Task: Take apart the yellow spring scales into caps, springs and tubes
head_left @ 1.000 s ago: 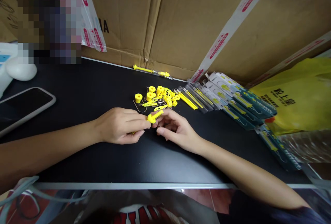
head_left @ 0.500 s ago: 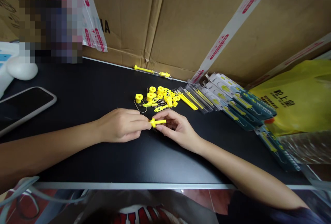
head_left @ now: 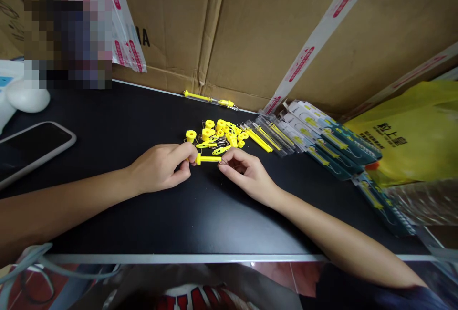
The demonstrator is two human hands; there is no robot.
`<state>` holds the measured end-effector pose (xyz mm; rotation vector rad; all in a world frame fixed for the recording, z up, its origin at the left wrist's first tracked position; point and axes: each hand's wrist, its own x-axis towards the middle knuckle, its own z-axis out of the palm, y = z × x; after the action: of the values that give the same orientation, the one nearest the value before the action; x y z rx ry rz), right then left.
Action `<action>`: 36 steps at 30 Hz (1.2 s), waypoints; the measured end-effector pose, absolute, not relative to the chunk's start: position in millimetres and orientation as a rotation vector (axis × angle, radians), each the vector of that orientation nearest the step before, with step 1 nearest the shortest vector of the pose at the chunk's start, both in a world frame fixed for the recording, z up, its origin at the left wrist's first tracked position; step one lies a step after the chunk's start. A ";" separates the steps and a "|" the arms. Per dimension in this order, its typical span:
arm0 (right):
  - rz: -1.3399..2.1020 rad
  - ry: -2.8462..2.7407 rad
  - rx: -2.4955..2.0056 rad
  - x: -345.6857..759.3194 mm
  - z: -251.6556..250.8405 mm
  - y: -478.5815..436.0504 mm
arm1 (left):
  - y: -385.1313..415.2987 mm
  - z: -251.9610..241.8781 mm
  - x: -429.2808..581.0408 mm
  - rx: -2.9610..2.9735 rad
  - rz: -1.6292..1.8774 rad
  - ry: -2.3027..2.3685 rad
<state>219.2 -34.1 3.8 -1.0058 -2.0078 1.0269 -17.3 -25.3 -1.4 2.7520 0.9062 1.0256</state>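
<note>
My left hand [head_left: 166,168] pinches the left end of a yellow plastic rod with a collar [head_left: 210,159], level above the black table. At the rod's right tip, the thumb and forefinger of my right hand [head_left: 250,174] are closed on what looks like a thin metal wire [head_left: 222,162]; its far part is hidden by the fingers. Just beyond both hands lies a pile of yellow plastic parts [head_left: 207,133] mixed with wire hooks. To its right are several yellow strips [head_left: 259,138] and clear tubes [head_left: 277,133].
One tube-and-hook assembly [head_left: 209,99] lies by the cardboard wall [head_left: 171,24]. Packaged cards [head_left: 329,138] are stacked at right beside a yellow bag [head_left: 422,129]. A phone [head_left: 32,150] and a white rounded object [head_left: 28,94] are at left. The table's front edge [head_left: 179,257] runs below my arms.
Both hands have shifted slightly up and left, and the left has drawn away from the right. More of the yellow rod now shows between them, with the wire at its tip.
</note>
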 end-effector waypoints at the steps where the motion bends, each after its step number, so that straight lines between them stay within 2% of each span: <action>1: 1.049 -1.990 -1.023 219.3 4.2 -33.9 | -25.3 -1.2 -17.7 2.751 1.037 0.937; 7: 1.286 -1.824 -1.035 217.4 10.3 -34.8 | -25.4 2.0 -18.5 2.836 1.003 1.071; 13: 1.534 -1.626 -1.012 217.3 12.4 -33.9 | -23.1 0.7 -17.5 2.975 0.985 0.885; 18: 1.549 -1.685 -1.038 215.7 11.8 -36.8 | -24.6 -0.8 -14.4 3.121 1.003 0.749; 36: 1.714 -1.821 -0.926 211.3 5.5 -43.1 | -27.1 -1.1 -15.4 3.105 0.933 0.806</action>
<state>211.3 -43.1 5.5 -0.9261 -1.8213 1.7144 -15.4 -27.1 -1.1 3.1051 0.8064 0.9327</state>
